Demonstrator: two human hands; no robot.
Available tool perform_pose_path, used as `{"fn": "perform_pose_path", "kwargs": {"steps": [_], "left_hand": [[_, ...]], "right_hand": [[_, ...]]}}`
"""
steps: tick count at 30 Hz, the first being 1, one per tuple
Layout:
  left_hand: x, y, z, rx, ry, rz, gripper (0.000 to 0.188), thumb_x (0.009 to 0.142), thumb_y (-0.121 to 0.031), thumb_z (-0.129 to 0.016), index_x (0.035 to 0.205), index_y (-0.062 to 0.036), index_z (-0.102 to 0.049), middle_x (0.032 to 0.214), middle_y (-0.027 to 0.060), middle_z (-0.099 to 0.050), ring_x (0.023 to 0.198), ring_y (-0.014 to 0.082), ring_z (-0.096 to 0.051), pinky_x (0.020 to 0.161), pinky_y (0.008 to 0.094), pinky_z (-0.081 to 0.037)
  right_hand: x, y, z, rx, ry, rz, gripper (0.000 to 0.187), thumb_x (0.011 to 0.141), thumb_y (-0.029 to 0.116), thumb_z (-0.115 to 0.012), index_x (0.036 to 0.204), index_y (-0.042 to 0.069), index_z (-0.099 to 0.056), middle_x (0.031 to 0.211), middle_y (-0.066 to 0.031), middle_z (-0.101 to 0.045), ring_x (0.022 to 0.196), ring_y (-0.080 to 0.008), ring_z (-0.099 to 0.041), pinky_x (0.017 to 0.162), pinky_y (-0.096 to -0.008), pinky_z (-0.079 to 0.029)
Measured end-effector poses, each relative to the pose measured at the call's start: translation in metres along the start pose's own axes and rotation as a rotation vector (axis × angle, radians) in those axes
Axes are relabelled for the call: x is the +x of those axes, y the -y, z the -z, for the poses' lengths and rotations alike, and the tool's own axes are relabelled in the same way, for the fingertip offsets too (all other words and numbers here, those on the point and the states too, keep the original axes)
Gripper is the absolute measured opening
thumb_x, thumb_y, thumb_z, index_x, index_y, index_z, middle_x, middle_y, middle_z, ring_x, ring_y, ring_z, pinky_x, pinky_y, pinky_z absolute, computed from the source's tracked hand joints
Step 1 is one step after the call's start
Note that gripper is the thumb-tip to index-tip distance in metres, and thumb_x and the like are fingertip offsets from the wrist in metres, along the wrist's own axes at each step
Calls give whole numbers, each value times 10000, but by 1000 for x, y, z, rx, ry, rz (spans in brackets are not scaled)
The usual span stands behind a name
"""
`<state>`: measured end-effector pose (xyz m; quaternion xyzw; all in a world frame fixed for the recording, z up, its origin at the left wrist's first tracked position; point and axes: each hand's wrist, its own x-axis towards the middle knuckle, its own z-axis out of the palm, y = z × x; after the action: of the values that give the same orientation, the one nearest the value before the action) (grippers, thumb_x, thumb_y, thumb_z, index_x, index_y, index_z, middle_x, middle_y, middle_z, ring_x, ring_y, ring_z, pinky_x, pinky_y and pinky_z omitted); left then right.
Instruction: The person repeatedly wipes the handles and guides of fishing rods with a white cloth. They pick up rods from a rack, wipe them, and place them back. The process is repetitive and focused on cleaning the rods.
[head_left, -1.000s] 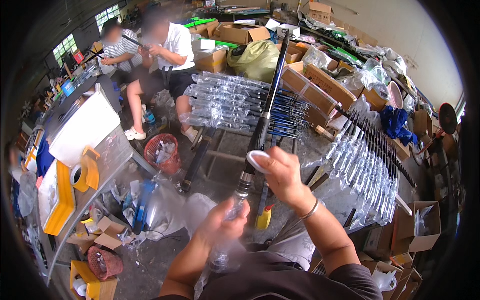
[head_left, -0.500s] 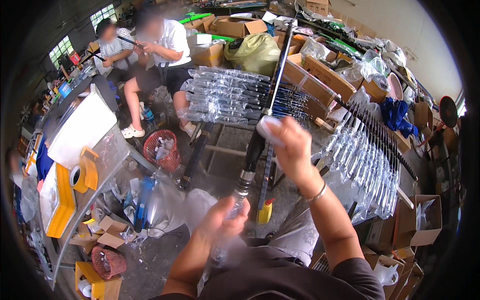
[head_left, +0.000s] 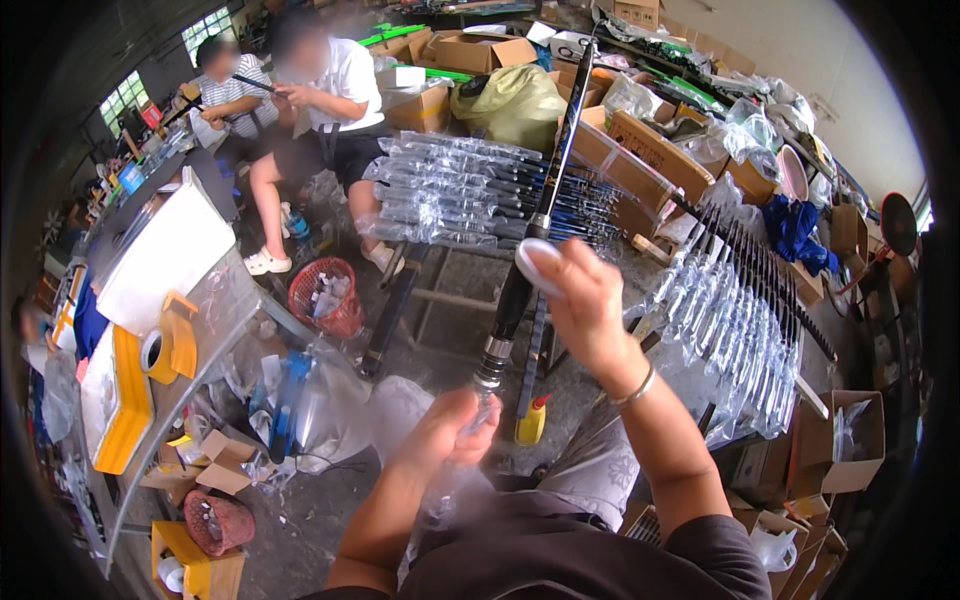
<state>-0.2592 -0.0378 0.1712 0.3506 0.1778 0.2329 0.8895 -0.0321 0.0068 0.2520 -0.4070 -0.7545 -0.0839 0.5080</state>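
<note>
A dark fishing rod stands slanted before me, its upper part leaning away and to the right. My left hand is closed around its lower end, where a clear plastic sleeve covers the grip below the silver reel-seat rings. At the top of the black foam grip, my right hand is closed on a white tape roll. The roll lies against the rod; whether tape sticks to it cannot be made out.
Plastic-wrapped rods lie on a rack ahead, with more wrapped rods at right. Two people sit at far left, one in a white shirt. A red basket, a yellow bottle and cardboard boxes stand around.
The rod's upper part has swung slightly right and turned, now showing a patterned face. My right hand and the tape roll have shifted a little; both hands keep their hold.
</note>
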Motion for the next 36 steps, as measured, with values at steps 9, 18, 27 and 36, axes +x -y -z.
{"fn": "perform_pose_path", "kwargs": {"steps": [9, 18, 27, 36], "left_hand": [[1, 3, -6, 319, -232, -111, 285, 1003, -344, -409, 960, -71, -478, 598, -35, -389, 431, 41, -327, 390, 203, -287], [3, 15, 1, 824, -507, -303, 220, 961, -214, -505, 877, -10, -503, 608, 50, -524, 528, 131, -482, 493, 296, -378], [2, 9, -12, 1162, -655, -502, 188, 907, -173, -586, 867, -7, -507, 582, 162, -536, 516, 328, -554, 469, 377, -393], [7, 8, -11, 1389, -815, -688, 167, 842, -152, -657, 853, -28, -545, 586, 160, -535, 508, 356, -541, 449, 393, -387]], "right_hand": [[-1, -10, 0, -125, 6, 119, 411, 627, -65, -616, 1020, 56, -630, 640, -62, -418, 498, -211, -487, 413, -344, -403], [-16, 12, 0, -186, 84, 171, 335, 654, -19, -648, 984, 41, -642, 650, -43, -452, 509, -173, -509, 407, -323, -422], [-26, 19, -4, -150, 124, 178, 338, 665, -10, -630, 998, 50, -633, 644, -41, -429, 510, -189, -516, 414, -329, -435], [-26, 22, -11, -158, 98, 174, 271, 712, -4, -652, 980, 27, -629, 635, -35, -426, 493, -163, -503, 393, -310, -420]]}}
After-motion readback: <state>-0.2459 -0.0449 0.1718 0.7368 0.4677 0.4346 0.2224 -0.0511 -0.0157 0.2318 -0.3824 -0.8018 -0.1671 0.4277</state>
